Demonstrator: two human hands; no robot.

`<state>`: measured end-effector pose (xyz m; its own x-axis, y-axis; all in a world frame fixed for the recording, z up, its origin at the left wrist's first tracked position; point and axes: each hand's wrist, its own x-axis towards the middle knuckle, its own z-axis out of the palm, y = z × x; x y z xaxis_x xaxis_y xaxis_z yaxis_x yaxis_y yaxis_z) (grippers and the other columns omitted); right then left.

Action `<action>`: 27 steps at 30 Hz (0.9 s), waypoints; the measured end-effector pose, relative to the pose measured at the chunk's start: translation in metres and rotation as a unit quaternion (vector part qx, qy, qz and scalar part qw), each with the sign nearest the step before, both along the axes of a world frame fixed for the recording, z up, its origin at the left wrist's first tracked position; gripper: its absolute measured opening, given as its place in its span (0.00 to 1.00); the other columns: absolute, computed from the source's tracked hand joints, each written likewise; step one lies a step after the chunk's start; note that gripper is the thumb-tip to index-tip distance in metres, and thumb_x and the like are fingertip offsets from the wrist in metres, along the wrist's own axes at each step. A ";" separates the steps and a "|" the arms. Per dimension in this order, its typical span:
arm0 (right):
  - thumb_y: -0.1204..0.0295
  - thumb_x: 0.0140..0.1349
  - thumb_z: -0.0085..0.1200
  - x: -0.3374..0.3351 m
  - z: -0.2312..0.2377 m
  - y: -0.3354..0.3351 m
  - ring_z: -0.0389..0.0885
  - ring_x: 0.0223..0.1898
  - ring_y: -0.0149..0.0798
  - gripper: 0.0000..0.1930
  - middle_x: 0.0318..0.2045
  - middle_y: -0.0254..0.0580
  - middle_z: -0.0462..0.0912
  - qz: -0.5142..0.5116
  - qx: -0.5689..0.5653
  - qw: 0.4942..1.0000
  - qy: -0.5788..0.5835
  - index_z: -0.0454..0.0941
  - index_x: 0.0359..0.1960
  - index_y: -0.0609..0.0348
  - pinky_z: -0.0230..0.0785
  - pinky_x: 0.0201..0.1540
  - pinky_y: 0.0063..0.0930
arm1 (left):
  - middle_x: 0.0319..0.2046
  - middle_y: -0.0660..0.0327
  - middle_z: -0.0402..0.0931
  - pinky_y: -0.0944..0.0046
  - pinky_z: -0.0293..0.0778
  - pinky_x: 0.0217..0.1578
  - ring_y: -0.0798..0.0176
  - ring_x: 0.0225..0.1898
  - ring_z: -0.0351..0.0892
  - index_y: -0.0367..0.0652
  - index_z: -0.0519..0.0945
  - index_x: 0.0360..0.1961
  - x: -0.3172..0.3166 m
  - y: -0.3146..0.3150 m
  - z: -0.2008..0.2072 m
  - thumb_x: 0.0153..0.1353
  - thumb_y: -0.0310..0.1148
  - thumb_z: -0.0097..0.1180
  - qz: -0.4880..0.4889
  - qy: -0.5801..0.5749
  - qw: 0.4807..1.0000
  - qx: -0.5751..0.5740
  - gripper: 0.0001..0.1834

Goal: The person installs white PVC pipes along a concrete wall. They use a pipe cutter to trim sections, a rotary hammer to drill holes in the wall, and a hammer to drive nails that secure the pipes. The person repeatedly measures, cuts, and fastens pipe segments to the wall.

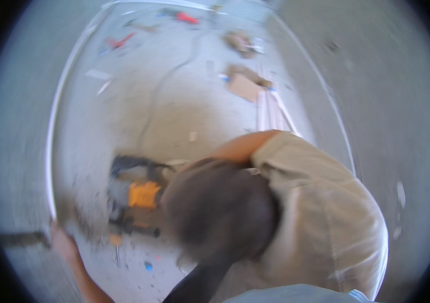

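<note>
At the lower left, my left hand (63, 243) is at the near end of a long white strip (50, 166) that runs along the foot of the left wall. My fingers are smeared by motion, so whether they grip the strip or only touch it does not show. A dark band (23, 239) lies just left of the hand. To its right, on the floor, is an orange, grey and black power tool (144, 195). My right hand is out of the picture.
Close by on the right, a bent-over co-worker in a beige shirt (321, 212) hides part of the floor. A cable (167, 76) crosses the floor. Farther off lie cardboard (245, 87), long pale strips (270, 111) and red tools (187, 18).
</note>
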<state>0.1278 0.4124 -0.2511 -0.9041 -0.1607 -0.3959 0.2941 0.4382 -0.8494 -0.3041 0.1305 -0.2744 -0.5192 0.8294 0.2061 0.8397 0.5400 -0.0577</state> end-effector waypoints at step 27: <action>0.85 0.54 0.51 0.509 -0.047 0.132 0.76 0.60 0.61 0.26 0.60 0.54 0.75 -0.474 0.459 0.672 -0.336 0.79 0.56 0.57 0.71 0.64 0.48 | 0.37 0.40 0.84 0.46 0.83 0.33 0.43 0.37 0.87 0.26 0.77 0.52 0.038 0.046 0.113 0.68 0.61 0.57 0.276 -0.064 0.922 -0.263 0.39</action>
